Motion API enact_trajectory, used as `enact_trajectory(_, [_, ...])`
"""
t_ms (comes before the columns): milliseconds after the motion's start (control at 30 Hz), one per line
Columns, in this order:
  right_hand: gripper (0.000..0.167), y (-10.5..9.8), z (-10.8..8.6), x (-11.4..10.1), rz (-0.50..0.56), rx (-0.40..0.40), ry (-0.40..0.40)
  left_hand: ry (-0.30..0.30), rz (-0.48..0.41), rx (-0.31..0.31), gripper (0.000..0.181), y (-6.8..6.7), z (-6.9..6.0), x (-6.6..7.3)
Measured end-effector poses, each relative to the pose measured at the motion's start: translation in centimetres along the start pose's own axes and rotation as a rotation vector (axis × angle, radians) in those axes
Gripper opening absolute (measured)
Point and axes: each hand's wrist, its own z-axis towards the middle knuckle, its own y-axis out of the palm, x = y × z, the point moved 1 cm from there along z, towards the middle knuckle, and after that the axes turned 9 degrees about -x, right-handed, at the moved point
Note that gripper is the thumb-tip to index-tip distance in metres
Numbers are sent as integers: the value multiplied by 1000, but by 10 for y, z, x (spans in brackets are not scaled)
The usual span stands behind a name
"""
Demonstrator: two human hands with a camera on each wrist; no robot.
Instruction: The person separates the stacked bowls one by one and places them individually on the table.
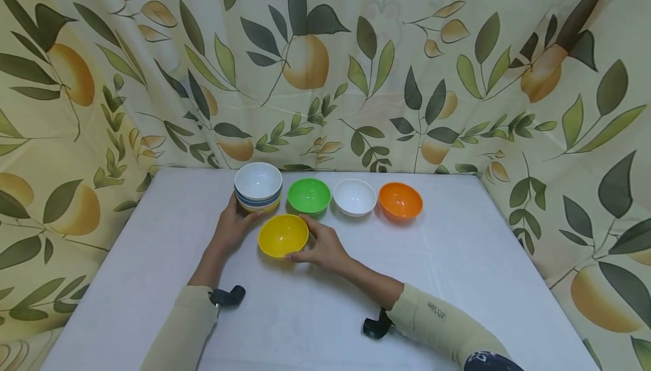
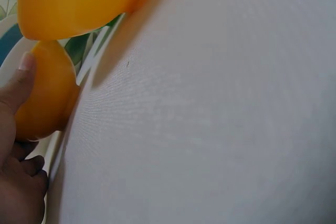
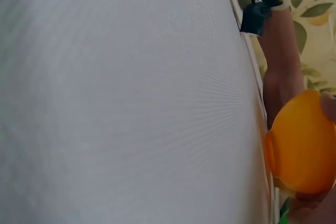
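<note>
My left hand (image 1: 233, 227) grips the side of a stack of bowls, its thumb toward the front. A white bowl (image 1: 258, 181) is on top, a blue rim shows under it, and a yellow bowl (image 2: 50, 95) is at the bottom. In front of the stack, my right hand (image 1: 325, 248) holds a separate yellow bowl (image 1: 282, 236) by its right side, thumb near the front and fingers behind. This bowl faces upward with nothing inside. The right wrist view shows its outer wall (image 3: 304, 145) between thumb and fingers.
A green bowl (image 1: 309, 196), a white bowl (image 1: 355, 197) and an orange bowl (image 1: 400, 201) stand in a row right of the stack. All are on a white-covered table (image 1: 315, 326). A leaf-and-fruit patterned curtain (image 1: 325, 122) hangs behind the table.
</note>
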Motion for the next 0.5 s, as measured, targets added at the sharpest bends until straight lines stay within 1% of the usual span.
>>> enact_trajectory(133, [99, 0, 1, 2, -16, 6, 0, -4, 6, -2, 111, 0, 0, 0])
enact_trajectory(367, [101, 2, 3, 3, -99, 32, 19, 1, -4, -10, 111, 0, -1, -1])
enact_trajectory(500, [103, 3, 5, 3, -127, 32, 14, 3, -7, -10, 112, 1, -1, -1])
